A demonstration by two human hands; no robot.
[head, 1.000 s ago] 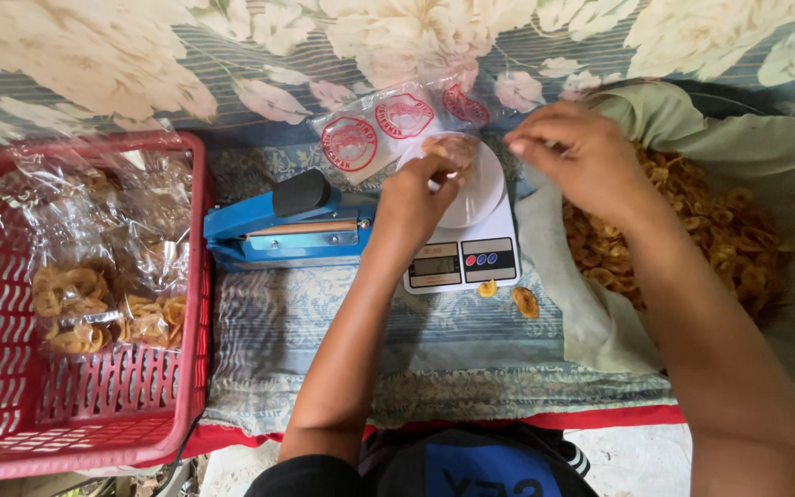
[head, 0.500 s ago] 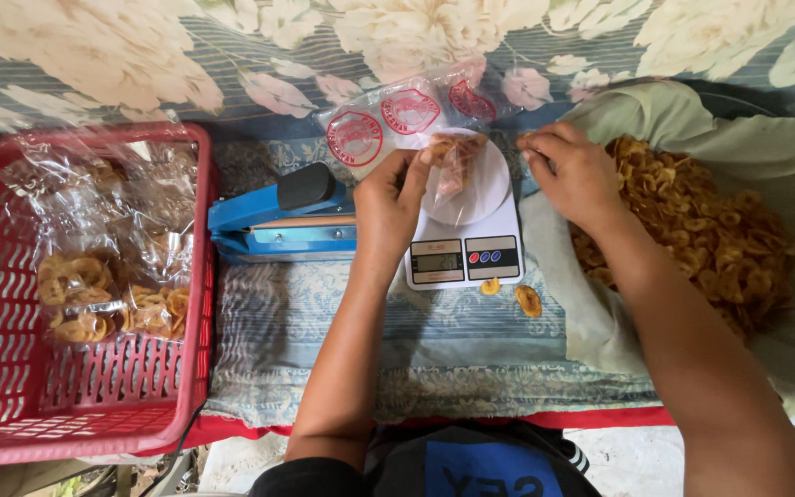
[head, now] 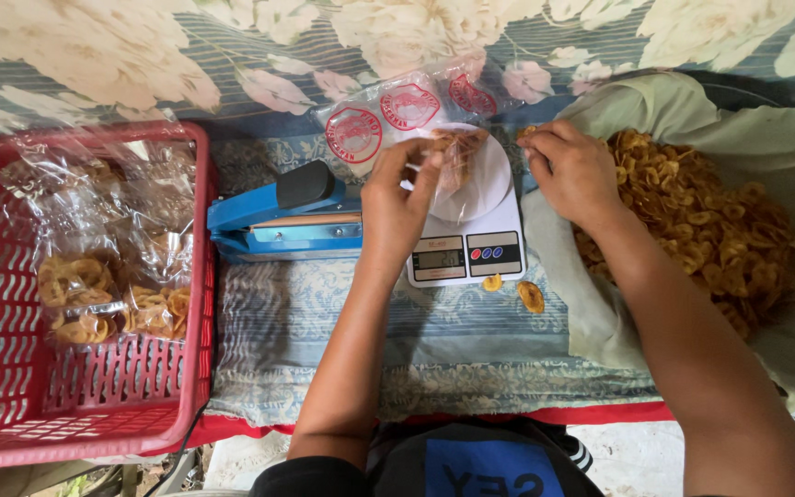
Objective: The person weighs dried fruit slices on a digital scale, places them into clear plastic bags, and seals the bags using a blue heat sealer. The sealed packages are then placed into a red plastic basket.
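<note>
Chips, the golden ring-shaped kind, are going into a small clear bag [head: 453, 161] that stands on the round pan of a white digital kitchen scale [head: 467, 241]. Nearest the body, two stray chips [head: 517, 291] lie on the patterned cloth just in front of the scale. Left hand [head: 397, 198] is curled, thumb and fingers pinching the bag's mouth to keep it upright on the pan. Right hand [head: 574, 170] is cupped loosely at the edge of the chip heap [head: 701, 221], fingertips drawn together; it seems to carry a few chips, though I cannot tell for sure. Judgement on doing this well: keep the left hand's touch light so it neither presses nor lifts the pan, hold the mouth wide, add only a few pieces at a time, and keep the display unobstructed. The heap sits in a pale green cloth liner [head: 766, 138], right of the scale, well filled. Left of the scale, touching or nearly so, a blue bar-type heat sealer [head: 278, 221] with black knob, arm down. Farther left, a red plastic basket [head: 20, 405] holds several filled clear bags of chips [head: 108, 294], bunched toward its middle. Beyond the scale, a stack of empty clear bags with red round seals [head: 388, 120] lies flat on the floral cloth.
</note>
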